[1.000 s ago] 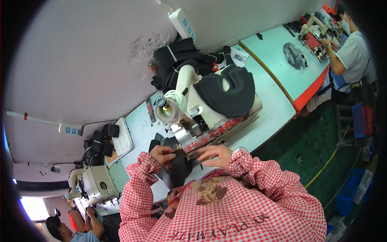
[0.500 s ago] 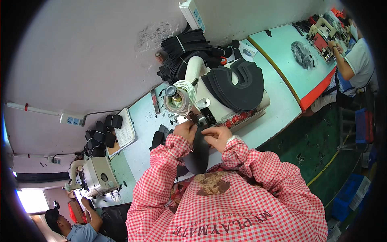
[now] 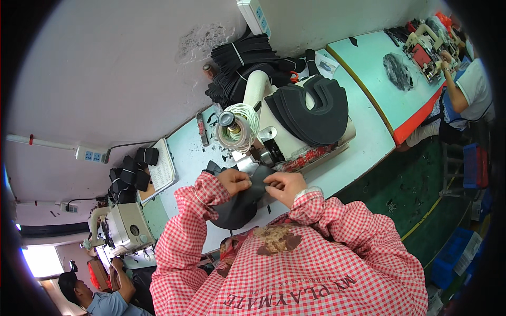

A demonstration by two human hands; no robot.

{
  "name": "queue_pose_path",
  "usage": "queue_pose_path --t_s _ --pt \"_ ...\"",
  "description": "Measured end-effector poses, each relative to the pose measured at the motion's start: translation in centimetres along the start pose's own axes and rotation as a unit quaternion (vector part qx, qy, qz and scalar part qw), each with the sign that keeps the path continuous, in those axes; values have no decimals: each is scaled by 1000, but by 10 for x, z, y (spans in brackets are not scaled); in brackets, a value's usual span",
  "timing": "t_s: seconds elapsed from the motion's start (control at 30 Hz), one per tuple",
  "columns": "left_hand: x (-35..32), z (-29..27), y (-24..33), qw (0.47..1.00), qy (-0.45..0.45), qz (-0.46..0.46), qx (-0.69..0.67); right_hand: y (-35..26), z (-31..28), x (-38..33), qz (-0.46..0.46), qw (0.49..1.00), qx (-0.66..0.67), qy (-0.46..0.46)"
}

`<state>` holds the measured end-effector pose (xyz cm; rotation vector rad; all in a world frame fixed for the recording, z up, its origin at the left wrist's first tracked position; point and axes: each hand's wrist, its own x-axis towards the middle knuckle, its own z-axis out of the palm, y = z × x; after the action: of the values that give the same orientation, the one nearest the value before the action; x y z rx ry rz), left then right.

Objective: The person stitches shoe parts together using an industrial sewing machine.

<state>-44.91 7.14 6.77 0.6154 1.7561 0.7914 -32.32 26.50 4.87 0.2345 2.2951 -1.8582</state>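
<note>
Black fabric [image 3: 240, 203] is pinched by the fingers of both the left hand [image 3: 234, 181] and right hand [image 3: 284, 187], at the sewing machine [image 3: 287, 131] on the bench [image 3: 363, 137].

Left hand [image 3: 235, 181] and right hand [image 3: 284, 186] pinching a dark fabric piece [image 3: 240, 203] between them, just in front of the white sewing machine [image 3: 284, 126] on the pale green table [image 3: 363, 131]. Stack of black cut pieces [image 3: 315, 108] resting on the machine, thread spool [image 3: 235, 126] beside it. Another person [image 3: 466, 95] seated at the far table.
</note>
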Motion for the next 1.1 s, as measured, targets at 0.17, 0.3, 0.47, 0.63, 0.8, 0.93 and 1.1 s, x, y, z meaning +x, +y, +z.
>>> queue_pose_path --t_s 0.17,0.3,0.47,0.63,0.8,0.93,1.1 --pt "11 -18 8 994 40 -80 67 6 16 3 0 1000 1 -20" --pt "22 -44 15 987 15 -131 93 5 27 6 -29 999 4 -37" --pt "21 -50 34 980 12 -121 159 13 7 1 -35 999 35 -19" --pt "24 -49 61 960 33 -69 269 39 -35 -16 201 944 245 -91" --pt "28 -42 82 923 52 -20 382 30 -57 -1 18 983 181 -16" --pt "25 -26 65 981 77 -179 -13 -33 -75 38 -142 949 -246 138" --pt "6 10 19 967 40 -82 -238 -52 -86 31 -155 977 -31 145"
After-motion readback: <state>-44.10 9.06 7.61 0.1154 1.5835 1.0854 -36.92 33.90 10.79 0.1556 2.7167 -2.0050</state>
